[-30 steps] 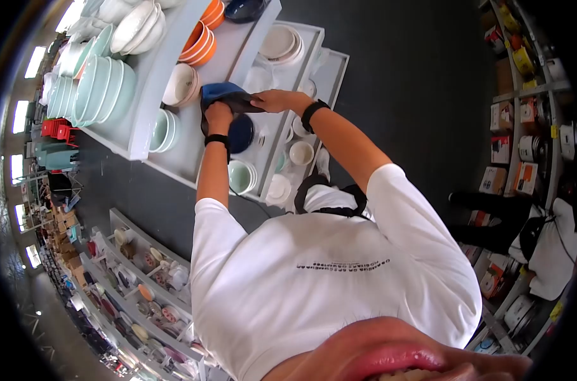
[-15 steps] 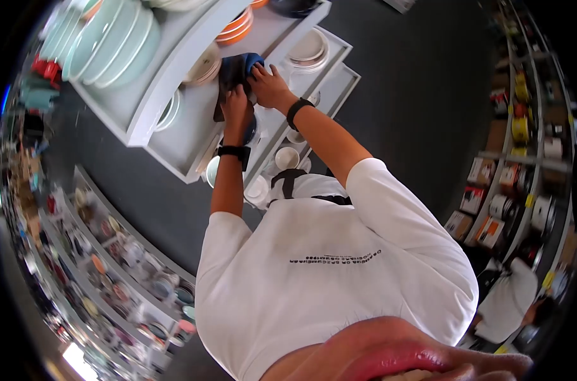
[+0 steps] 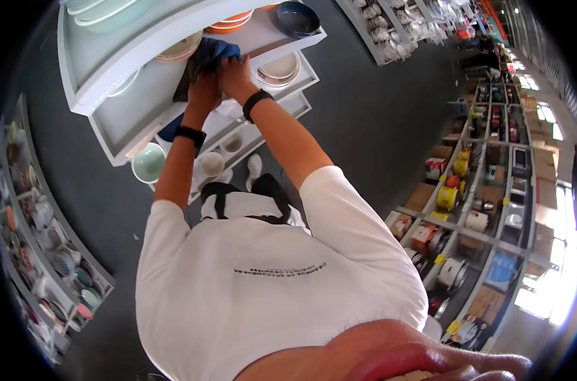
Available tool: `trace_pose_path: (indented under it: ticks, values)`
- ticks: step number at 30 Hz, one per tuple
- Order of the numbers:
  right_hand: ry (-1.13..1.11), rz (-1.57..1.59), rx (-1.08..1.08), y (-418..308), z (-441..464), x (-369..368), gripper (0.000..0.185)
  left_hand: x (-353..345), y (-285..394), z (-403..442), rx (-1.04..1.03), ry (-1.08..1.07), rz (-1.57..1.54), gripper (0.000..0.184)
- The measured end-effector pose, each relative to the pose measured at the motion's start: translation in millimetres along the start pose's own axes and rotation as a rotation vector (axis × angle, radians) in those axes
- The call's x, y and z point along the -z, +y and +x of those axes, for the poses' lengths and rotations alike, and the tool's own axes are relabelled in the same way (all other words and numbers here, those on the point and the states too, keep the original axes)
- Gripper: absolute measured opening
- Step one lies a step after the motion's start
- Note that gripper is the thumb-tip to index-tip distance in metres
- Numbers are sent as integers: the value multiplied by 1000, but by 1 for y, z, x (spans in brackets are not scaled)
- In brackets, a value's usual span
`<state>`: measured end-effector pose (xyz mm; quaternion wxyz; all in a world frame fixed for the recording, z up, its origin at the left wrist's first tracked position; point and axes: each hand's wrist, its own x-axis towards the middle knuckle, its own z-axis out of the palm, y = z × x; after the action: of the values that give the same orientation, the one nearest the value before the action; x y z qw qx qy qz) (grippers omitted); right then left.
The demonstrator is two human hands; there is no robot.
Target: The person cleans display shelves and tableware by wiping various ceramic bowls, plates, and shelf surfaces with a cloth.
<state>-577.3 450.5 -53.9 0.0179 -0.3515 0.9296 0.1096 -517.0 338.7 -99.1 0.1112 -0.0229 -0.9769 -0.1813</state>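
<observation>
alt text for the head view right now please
Left hand and right hand, bare, are on a dark blue cloth at a tiered grey shelf. Stacked plates and a navy bowl stand on it.

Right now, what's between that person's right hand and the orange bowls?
The head view shows bunched blue cloth nearest the right hand, then some bare shelf before the orange bowls.

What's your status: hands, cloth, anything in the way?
Left hand, right hand: both at dark-blue cloth, grip unclear. Cloth bunched over shelf. Stacked plates close beside.
</observation>
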Motion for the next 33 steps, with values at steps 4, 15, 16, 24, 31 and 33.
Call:
trace_pose_path:
  ticks: [4, 15, 16, 24, 31, 33]
  values:
    - [-133, -100, -21, 51, 6, 8, 46, -8, 38, 40, 53, -91, -77, 49]
    - [44, 152, 91, 125, 2, -8, 72, -17, 90, 83, 241, -193, 154, 54]
    - [13, 161, 127, 126, -1, 2, 70, -11, 90, 74, 281, -169, 74, 54]
    - [14, 308, 196, 70, -2, -6, 58, 14, 26, 27, 274, -65, -75, 53]
    - [239, 181, 41, 115, -11, -33, 44, -7, 45, 69, 104, -47, 4, 71]
    - [172, 157, 17, 121, -23, -26, 39, -22, 48, 82, 0, -4, 29, 70]
